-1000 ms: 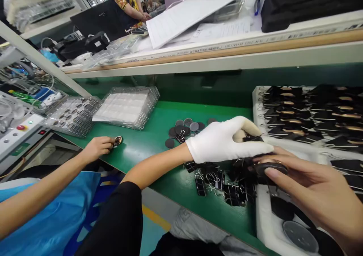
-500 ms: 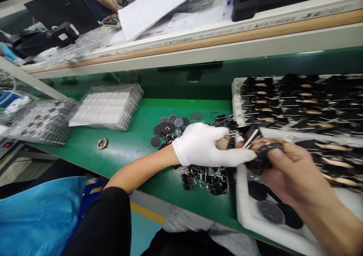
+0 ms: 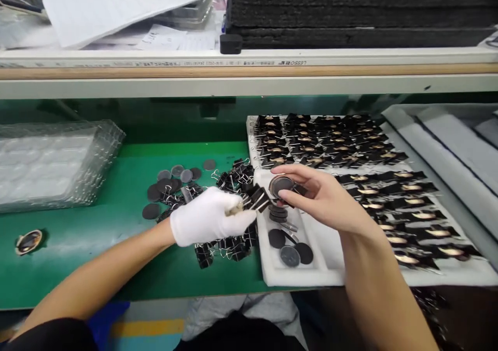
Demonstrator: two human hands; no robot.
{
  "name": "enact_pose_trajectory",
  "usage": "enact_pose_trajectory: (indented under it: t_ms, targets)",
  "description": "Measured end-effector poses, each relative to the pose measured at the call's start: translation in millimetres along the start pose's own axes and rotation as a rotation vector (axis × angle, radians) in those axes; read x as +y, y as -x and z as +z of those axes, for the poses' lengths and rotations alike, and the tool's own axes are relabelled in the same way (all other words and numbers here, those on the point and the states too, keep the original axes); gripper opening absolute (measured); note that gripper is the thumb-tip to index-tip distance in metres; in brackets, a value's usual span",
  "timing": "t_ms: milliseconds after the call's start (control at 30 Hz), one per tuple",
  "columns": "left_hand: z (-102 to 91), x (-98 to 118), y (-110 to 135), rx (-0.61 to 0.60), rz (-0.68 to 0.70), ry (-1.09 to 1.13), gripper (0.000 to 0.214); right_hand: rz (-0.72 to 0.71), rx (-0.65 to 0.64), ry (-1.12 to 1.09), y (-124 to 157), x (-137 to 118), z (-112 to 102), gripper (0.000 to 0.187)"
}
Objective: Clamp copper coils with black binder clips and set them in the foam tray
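Note:
My left hand (image 3: 208, 216), in a white glove, is closed on a black binder clip (image 3: 257, 198) with its silver levers pinched between thumb and fingers. My bare right hand (image 3: 327, 198) grips a round metal-rimmed case (image 3: 280, 186) with a dark disc on its face. A black clip seems to sit on the case's far side, partly covered by my fingers. A small gap separates the left clip from the case. Beneath my left hand lies a heap of binder clips (image 3: 237, 247), and beside it several dark discs (image 3: 153, 191) are scattered.
A white foam tray (image 3: 268, 276) holds rows of clipped gold-rimmed pieces (image 3: 368, 191) and loose discs (image 3: 290, 256). One gold-rimmed piece (image 3: 29, 242) lies on the green table at left. Stacked clear plastic trays (image 3: 58, 164) stand behind it. A shelf edge (image 3: 187, 87) crosses above; grey foam sheets (image 3: 447, 143) lie right.
My view has swung right. The hands, touching around the case before, are now slightly apart. The round case is turned so its dark disc faces me.

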State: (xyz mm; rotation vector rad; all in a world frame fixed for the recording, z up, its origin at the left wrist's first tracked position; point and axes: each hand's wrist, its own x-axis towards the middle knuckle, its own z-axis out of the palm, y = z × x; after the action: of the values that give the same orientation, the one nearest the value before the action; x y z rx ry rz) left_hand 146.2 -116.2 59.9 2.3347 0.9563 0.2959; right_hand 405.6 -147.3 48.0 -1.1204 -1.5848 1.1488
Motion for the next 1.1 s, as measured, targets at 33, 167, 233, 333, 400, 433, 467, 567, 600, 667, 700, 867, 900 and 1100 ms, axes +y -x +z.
enact_pose_trajectory:
  t_ms: [33, 167, 233, 333, 400, 433, 467, 567, 600, 667, 700, 867, 900, 1100]
  targets:
    - [-0.2, 2, 3, -0.034, 0.014, -0.005, 0.047, -0.049, -0.014, 0.054, 1, -1, -4, 0.029]
    - [-9.9, 12, 17, -0.154, 0.005, -0.096, 0.049, -0.136, -0.17, 0.167, 4, -2, -10, 0.018]
    - [-16.0, 16, 22, -0.209, -0.011, -0.161, 0.049, -0.145, -0.26, 0.165, 4, -2, -6, 0.021]
    - [-21.4, 20, 28, -0.279, -0.022, -0.244, 0.047, -0.192, -0.374, 0.144, 4, -1, 1, 0.022]
    - [-22.6, 23, 30, -0.3, -0.027, -0.286, 0.046, -0.225, -0.407, 0.135, 4, -1, 6, 0.021]
    - [-22.8, 24, 30, -0.309, -0.033, -0.302, 0.046, -0.238, -0.408, 0.131, 4, 0, 8, 0.02]
    - [-22.8, 25, 31, -0.319, -0.041, -0.314, 0.046, -0.248, -0.405, 0.128, 4, 0, 10, 0.019]
    - [-23.0, 28, 31, -0.345, -0.061, -0.345, 0.048, -0.277, -0.384, 0.115, 4, 1, 14, 0.016]
    - [-23.5, 29, 31, -0.352, -0.064, -0.354, 0.048, -0.286, -0.383, 0.109, 4, 1, 14, 0.016]
    - [-25.6, 30, 29, -0.368, -0.069, -0.371, 0.048, -0.303, -0.395, 0.101, 4, 2, 15, 0.015]
    - [-27.5, 29, 28, -0.377, -0.07, -0.383, 0.048, -0.308, -0.405, 0.102, 4, 3, 15, 0.014]
    - [-40.1, 28, 16, -0.409, -0.061, -0.383, 0.042, -0.378, -0.329, 0.191, 2, 9, 16, 0.013]
    - [-41.1, 27, 13, -0.405, -0.079, -0.305, 0.041, -0.456, -0.266, 0.234, 2, 10, 17, 0.013]
    - [-27.1, 29, 4, -0.238, -0.321, 0.301, 0.064, -1.071, 0.28, 0.824, 11, 5, 17, 0.021]
